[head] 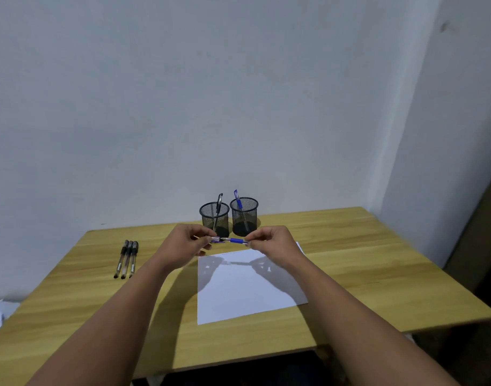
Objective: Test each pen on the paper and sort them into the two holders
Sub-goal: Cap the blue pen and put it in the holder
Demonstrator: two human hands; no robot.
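We are holding blue pen [235, 240] level above paper [247, 288]: left hand [187, 242] pinching cap end, right hand [269, 240] pinching barrel, likely uncapping for test. Holders [214, 218] waiting behind; three black pens [126, 259] lying left on desk [364, 260].

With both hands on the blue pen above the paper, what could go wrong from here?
1. The hands, left and right, hold the blue pen in mid-air; its cap might drop if pulled off.
2. The holders stand close behind, so a reach could tip one.
3. The black pens lie loose and might roll.
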